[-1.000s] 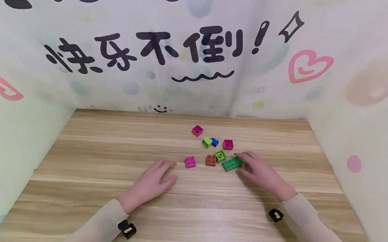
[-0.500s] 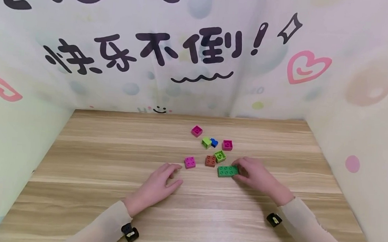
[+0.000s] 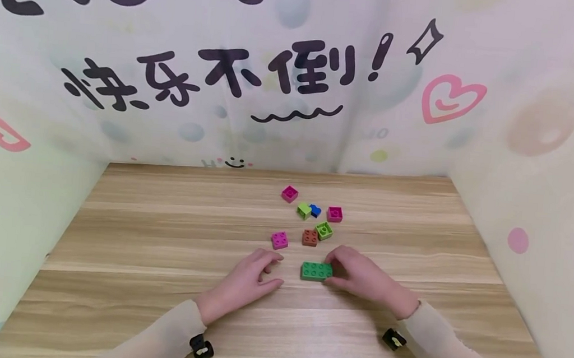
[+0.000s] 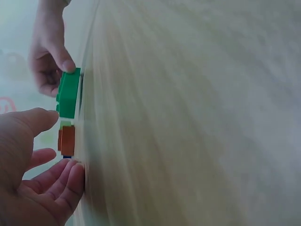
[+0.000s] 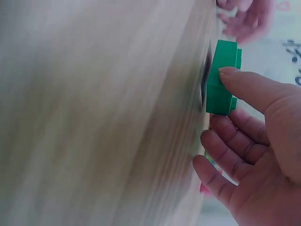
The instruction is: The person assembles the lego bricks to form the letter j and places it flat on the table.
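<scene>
My right hand pinches a green eight-stud toy building brick by its right end, thumb on the near side and fingers on the far side. In the right wrist view the brick is close over the table, studs away from it. My left hand has its thumb and fingers apart, a short way left of the brick, with nothing between them. Just beyond the left fingertips lies a magenta four-stud brick. A reddish-brown brick sits behind the green one, touching a lime brick.
Farther back on the wooden table lie another lime brick, a small blue brick and two dark pink bricks, one at the right and one at the back. A printed cloth hangs behind the table.
My right hand has taken hold of the green brick and brought it left and nearer, turning it level with the table's front. My left hand has moved right, toward it. The other bricks stay put.
</scene>
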The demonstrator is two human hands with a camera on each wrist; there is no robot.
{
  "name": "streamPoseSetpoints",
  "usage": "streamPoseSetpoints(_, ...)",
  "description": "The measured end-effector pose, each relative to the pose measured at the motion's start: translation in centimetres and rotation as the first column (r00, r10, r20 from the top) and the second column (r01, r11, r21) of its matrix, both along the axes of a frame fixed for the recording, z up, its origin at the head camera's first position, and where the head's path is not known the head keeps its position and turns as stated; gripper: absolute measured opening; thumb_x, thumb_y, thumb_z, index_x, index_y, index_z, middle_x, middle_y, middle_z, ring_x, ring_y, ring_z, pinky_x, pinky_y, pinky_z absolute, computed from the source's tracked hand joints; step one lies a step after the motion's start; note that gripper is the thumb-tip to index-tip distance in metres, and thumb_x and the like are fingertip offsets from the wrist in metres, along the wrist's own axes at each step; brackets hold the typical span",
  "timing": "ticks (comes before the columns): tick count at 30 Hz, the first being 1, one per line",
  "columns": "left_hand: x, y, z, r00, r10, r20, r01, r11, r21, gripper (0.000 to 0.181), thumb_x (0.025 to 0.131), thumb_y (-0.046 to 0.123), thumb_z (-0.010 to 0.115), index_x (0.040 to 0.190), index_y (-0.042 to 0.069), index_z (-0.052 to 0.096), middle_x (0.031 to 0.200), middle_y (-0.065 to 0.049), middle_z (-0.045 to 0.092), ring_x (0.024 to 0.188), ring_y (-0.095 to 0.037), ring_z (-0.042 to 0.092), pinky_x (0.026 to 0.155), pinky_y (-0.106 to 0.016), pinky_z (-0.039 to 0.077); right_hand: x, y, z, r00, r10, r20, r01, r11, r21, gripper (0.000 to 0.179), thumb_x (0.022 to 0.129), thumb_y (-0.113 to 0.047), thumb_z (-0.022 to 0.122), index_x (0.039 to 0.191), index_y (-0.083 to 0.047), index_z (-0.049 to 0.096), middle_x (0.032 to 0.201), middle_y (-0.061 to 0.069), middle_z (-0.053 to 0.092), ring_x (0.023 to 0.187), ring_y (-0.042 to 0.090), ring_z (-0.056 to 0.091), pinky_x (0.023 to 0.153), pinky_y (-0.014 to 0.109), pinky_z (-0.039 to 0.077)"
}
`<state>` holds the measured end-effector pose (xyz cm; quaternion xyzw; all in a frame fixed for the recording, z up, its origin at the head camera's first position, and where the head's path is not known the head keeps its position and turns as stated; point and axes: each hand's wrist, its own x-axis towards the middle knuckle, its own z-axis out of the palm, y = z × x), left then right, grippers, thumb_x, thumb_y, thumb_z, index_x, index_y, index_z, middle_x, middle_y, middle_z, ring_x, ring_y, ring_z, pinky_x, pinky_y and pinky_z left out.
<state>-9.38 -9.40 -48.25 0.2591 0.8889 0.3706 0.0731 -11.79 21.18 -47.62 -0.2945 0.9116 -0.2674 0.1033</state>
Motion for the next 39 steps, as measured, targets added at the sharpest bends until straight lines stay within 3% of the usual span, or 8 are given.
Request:
streamPoseSetpoints(7, 0.0, 0.9, -0.2, 0.999, -0.041, 0.036, 0.039, 0.998, 0.038, 0.048, 0.093, 0.019, 0.081, 0.134, 0.001, 0.062, 0.105, -0.003, 0.058, 0.085, -0.012, 0.057, 0.075, -0.024, 0.053, 0.7, -2.3, 0.2, 0.997, 0.076, -0.022, -0.076, 0.997, -0.007, 0.03, 0.092, -0.024, 0.081, 0.114, -0.011, 0.066, 0.109, -0.003, 0.066, 0.104, 0.013, 0.063, 0.096, 0.038, 0.055)
streamPoseSetpoints(16, -0.1, 1.0, -0.4, 0.996, -0.058, 0.069, 0.055, 0.997, 0.05, 0.048, 0.09, 0.017, 0.083, 0.132, 0.004, 0.063, 0.102, 0.0, 0.058, 0.083, -0.009, 0.056, 0.073, -0.023, 0.052, 0.9, -3.7, 0.0, 0.993, 0.106, -0.056, -0.105, 0.994, 0.01, 0.032, 0.092, -0.026, 0.082, 0.115, -0.01, 0.066, 0.11, -0.003, 0.066, 0.102, 0.012, 0.063, 0.094, 0.036, 0.054)
streamPoseSetpoints(23, -0.2, 1.2, -0.7, 0.996, -0.085, 0.029, 0.084, 0.996, 0.036, 0.043, 0.09, 0.017, 0.083, 0.128, 0.006, 0.066, 0.105, 0.001, 0.059, 0.082, -0.008, 0.053, 0.071, -0.021, 0.048, 0.9, -4.1, -0.1, 0.993, 0.105, -0.056, -0.104, 0.994, 0.021, 0.032, 0.092, -0.026, 0.082, 0.115, -0.011, 0.065, 0.109, -0.003, 0.066, 0.102, 0.012, 0.062, 0.094, 0.036, 0.054)
streamPoseSetpoints(28, -0.3, 1.3, -0.9, 0.995, -0.089, 0.034, 0.087, 0.995, 0.056, 0.034, 0.092, 0.015, 0.081, 0.121, 0.006, 0.069, 0.104, 0.002, 0.061, 0.081, -0.007, 0.054, 0.071, -0.021, 0.049, 0.7, -4.2, -0.2, 0.992, 0.113, -0.054, -0.112, 0.994, 0.014, 0.03, 0.093, -0.026, 0.081, 0.115, -0.012, 0.066, 0.108, -0.004, 0.066, 0.102, 0.011, 0.062, 0.094, 0.035, 0.054)
streamPoseSetpoints(34, -0.5, 1.2, -1.1, 0.995, -0.093, 0.04, 0.09, 0.993, 0.081, 0.031, 0.092, 0.013, 0.081, 0.119, 0.005, 0.07, 0.1, 0.002, 0.062, 0.08, -0.006, 0.055, 0.07, -0.022, 0.05, 0.0, -3.8, 0.3, 0.994, 0.094, -0.052, -0.097, 0.994, -0.05, 0.028, 0.096, -0.028, 0.078, 0.117, -0.013, 0.069, 0.109, -0.005, 0.068, 0.1, 0.009, 0.063, 0.09, 0.032, 0.055)
streamPoseSetpoints(39, -0.5, 1.3, -1.3, 0.995, -0.086, 0.048, 0.082, 0.992, 0.094, 0.032, 0.091, 0.012, 0.082, 0.118, 0.003, 0.07, 0.098, 0.0, 0.062, 0.078, -0.006, 0.057, 0.069, -0.022, 0.051, -1.7, -4.0, 0.9, 0.992, 0.047, -0.118, -0.056, 0.995, -0.08, 0.025, 0.098, -0.023, 0.075, 0.118, -0.009, 0.071, 0.11, -0.001, 0.072, 0.1, 0.013, 0.067, 0.089, 0.032, 0.056)
